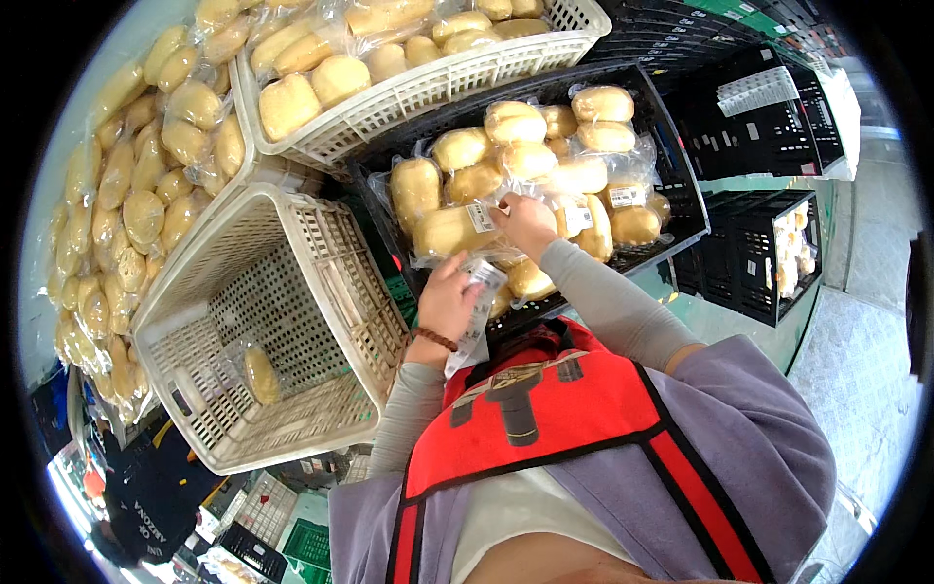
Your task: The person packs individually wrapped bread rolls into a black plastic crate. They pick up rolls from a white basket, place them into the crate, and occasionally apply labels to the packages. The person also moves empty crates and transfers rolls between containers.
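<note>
A black plastic crate (686,191) stands before me, filled with clear plastic bags of pale yellow root vegetables (456,232). My right hand (527,221) is over the bags, fingertips drawn together at the edge of a white printed label (480,217) on one of them. Whether the fingers grip that label is hard to see. At the crate's near edge, my left hand (446,303) holds a strip of printed labels (478,310) that hangs down towards my red apron (540,409). Other bags on the right carry white labels (627,196) too.
A white plastic basket (292,191) on the left holds one bagged root (261,376). Behind are another full white basket (430,84) and a large heap of bagged roots (146,219). Black crates (737,255) stand to the right. A person in dark clothing (146,504) is at lower left.
</note>
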Motion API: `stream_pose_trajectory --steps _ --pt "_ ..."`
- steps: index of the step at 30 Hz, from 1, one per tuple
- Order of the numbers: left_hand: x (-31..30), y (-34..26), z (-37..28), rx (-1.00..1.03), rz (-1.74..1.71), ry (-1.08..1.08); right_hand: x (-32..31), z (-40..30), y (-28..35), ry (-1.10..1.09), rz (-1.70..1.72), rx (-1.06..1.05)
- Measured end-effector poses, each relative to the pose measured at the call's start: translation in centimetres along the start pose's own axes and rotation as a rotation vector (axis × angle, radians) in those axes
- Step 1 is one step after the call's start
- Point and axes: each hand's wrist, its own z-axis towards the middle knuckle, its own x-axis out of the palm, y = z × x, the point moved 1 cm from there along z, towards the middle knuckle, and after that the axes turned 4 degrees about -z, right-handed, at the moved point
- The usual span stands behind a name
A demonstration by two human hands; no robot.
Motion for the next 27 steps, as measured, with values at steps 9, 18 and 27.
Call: stream_pose_trajectory --steps 9,18,27 --pt "-4.5 -3.4 3.4 -0.2 -0.638 -0.054 -7.3 -5.5 3.7 0.156 0.897 -0.401" --pt "-1.3 -6.4 8.2 0.029 -0.144 -0.092 -10.2 -5.6 -0.6 -0.082 0.686 -0.225" --pt "0.3 -5.9 10.5 -0.015 -0.321 0.017 -9.0 0.8 -12.3 -0.345 1.29 0.176"
